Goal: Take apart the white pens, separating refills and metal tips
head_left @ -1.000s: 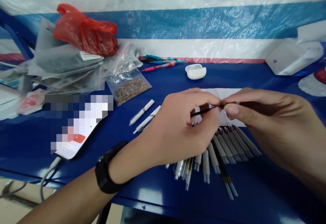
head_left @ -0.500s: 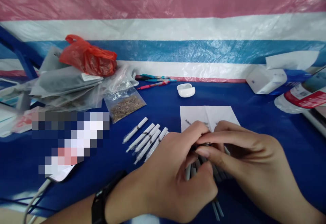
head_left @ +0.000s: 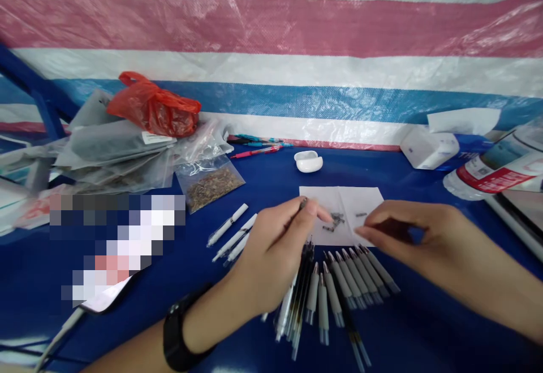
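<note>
My left hand (head_left: pixel 282 243), with a black band on its wrist, pinches a small dark metal piece (head_left: pixel 304 203) that looks like a pen spring. To the right, my right hand (head_left: pixel 407 237) has thumb and forefinger pressed together over the edge of a white sheet of paper (head_left: pixel 369 196); anything between them is too small to make out. Several pen springs (head_left: pixel 337 218) lie on that paper. In front of it are grey pen grip sections (head_left: pixel 345 277) with metal tips. Dark ink refills (head_left: pixel 302 288) lie beside them. White pen barrels (head_left: pixel 229 224) are partly covered by my left hand.
A phone (head_left: pixel 110 294) on a cable lies left, below a bag of brown flakes (head_left: pixel 214 186) and piled bags under a red plastic bag (head_left: pixel 156 110). Coloured pens (head_left: pixel 258 150) and a white earbud case (head_left: pixel 309 161) lie at the back. Tissues (head_left: pixel 432 147) and a bottle (head_left: pixel 487 169) stand right.
My hands, together before, have moved apart, the left going up and left, the right outward. The pen parts and springs beneath them now show. The view has tilted upward slightly.
</note>
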A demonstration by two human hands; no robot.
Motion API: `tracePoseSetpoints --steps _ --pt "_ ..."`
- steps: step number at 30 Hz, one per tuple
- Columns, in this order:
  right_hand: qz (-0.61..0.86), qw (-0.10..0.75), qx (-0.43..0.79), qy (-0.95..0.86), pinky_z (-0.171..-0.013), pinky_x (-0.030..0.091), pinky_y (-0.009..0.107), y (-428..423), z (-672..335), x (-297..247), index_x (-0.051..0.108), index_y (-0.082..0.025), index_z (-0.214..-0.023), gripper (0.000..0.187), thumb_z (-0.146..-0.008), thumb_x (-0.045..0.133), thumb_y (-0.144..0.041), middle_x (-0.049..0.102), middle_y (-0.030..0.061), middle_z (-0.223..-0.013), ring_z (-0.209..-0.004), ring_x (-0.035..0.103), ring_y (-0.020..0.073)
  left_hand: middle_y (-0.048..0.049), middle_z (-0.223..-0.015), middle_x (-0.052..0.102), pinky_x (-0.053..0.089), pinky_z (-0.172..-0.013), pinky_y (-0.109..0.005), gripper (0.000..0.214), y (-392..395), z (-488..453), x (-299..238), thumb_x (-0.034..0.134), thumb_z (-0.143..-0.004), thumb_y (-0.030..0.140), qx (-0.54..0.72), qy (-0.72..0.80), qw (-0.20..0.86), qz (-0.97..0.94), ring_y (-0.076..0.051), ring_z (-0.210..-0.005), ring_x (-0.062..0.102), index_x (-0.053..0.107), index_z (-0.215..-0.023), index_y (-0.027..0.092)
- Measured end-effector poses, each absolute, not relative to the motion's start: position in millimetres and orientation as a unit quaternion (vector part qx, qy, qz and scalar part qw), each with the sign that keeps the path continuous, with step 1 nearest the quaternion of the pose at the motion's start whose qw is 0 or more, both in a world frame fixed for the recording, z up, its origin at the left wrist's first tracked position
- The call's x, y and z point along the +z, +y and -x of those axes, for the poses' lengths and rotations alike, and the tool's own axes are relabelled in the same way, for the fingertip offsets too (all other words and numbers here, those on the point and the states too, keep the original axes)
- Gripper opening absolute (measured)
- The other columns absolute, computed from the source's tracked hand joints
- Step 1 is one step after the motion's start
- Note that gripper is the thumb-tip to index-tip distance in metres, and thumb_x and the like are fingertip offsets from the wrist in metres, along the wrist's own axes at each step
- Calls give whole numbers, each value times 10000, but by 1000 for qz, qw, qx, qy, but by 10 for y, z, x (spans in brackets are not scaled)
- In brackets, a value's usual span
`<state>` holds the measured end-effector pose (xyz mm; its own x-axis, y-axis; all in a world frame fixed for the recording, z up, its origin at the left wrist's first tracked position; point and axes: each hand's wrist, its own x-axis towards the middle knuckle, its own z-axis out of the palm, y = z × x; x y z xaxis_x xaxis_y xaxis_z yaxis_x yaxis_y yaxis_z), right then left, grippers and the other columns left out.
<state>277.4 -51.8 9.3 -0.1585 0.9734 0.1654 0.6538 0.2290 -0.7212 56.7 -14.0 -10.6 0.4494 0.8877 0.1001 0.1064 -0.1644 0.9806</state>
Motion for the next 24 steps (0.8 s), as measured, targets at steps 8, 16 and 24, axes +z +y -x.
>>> tracePoseSetpoints --steps 8,16,24 --pt "639 88 297 -704 -411 339 235 -526 -2999 19 704 -234 -669 279 -864 720 -433 613 -15 -539 -455 538 128 39 -577 327 262 -531 -304 376 -83 -510 -148 483 -1021 389 424 331 582 -610 -118 -536 314 764 -880 183" --pt "637 107 341 -683 -404 349 218 -571 -2979 -67 707 -208 -691 253 -870 723 -387 638 -8 -562 -463 561 117 38 -563 318 308 -585 -318 344 9 -491 -142 509 -957 320 461 293 603 -581 -127 -560 345 792 -843 162" --pt "548 490 330 -593 -466 445 255 -596 -2811 275 700 -257 -799 206 -842 782 -441 640 -11 -666 -509 553 127 -13 -652 531 391 -638 -305 358 -190 -501 -64 498 -1003 349 343 273 646 -625 -149 -643 471 822 -994 200"
